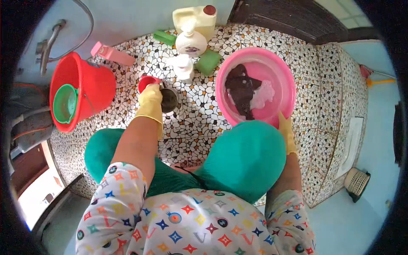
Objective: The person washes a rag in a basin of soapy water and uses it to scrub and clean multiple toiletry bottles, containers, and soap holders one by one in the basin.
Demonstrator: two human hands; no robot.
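Note:
My left hand (151, 102), in a yellow rubber glove, is closed at a small red cup (148, 81); a dark round container (170, 100) sits close against its right side. My right hand (286, 129), also gloved in yellow, is at the near right rim of a pink basin (290, 85), its fingers partly hidden by the rim and my knee. Inside the basin, a dark cloth (241, 91) lies in shallow water beside a patch of pale foam (263, 94).
A red bucket (95, 85) with a green tub (66, 104) stands left. Behind the hands are a pink bottle (114, 55), a white pump bottle (191, 43), a white container (183, 69), a cream jug (206, 23) and green blocks (208, 62). A basket (357, 182) is at right.

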